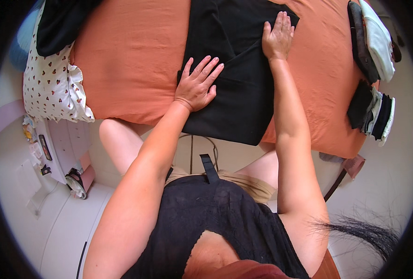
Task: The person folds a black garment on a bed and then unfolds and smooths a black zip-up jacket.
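Note:
A black garment (pixel 241 94) lies partly folded on a bed with an orange sheet (pixel 133 62), its near end hanging over the bed's edge. My left hand (pixel 196 85) rests flat on the garment's left side, fingers spread, near a fold. Farther away, my right hand (pixel 279 36) lies flat on the upper right part of the same garment, fingers almost together and the thumb apart. Neither hand grips the cloth. The garment's far end runs out of the picture at the top.
Folded clothes (pixel 377 42) and a smaller row of folded items (pixel 374 111) are at the bed's right edge. A white heart-print pillow (pixel 52 83) lies at the left, partly under black cloth (pixel 61 26). A pale cabinet (pixel 61 143) stands at lower left, a pink dustpan (pixel 353 166) at lower right.

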Tool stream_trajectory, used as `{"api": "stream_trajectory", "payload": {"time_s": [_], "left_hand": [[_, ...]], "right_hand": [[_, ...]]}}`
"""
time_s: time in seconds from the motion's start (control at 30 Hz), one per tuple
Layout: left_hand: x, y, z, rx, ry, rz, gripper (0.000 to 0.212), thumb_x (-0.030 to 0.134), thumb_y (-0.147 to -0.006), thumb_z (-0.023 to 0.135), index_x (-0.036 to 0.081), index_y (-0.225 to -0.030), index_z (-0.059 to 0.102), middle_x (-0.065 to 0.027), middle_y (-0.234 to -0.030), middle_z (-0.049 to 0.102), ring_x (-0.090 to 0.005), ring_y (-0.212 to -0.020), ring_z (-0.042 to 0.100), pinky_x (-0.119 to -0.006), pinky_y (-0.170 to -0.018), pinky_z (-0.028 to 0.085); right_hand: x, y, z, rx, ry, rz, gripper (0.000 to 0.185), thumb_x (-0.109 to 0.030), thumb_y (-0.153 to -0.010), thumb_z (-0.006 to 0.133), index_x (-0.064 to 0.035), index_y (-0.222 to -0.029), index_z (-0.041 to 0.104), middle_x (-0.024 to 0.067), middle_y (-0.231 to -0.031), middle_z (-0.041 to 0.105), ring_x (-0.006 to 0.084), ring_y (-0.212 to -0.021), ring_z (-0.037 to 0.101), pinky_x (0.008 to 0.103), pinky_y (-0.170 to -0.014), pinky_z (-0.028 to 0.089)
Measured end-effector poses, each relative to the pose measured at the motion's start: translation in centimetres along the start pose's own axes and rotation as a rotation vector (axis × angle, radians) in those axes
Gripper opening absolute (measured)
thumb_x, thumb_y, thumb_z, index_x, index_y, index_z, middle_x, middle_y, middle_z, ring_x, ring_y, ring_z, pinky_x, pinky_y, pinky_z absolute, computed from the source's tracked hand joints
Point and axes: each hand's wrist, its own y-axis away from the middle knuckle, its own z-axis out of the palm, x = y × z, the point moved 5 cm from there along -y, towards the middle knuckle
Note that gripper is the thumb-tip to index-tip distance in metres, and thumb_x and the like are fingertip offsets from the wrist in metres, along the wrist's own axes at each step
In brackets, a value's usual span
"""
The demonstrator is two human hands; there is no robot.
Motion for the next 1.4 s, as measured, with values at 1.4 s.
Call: {"api": "stream_trajectory", "payload": {"time_s": [1.4], "left_hand": [[-0.3, 0.1, 0.5, 0.071, 0.074, 0.003, 0.059, 0.023, -0.074, 0.059, 0.015, -0.132, 0.048, -0.0083, -0.141, 0.039, -0.0215, -0.134, 0.032, -0.051, -0.109, 0.019]], "right_hand": [[-16.9, 0.2, 2.8, -0.160, -0.202, -0.424, 0.057, -0.040, -0.091, 0.044, -0.0074, -0.138, 0.039, 0.0103, -0.143, 0.038, 0.0238, -0.133, 0.034, 0.0407, -0.111, 0.021]]}}
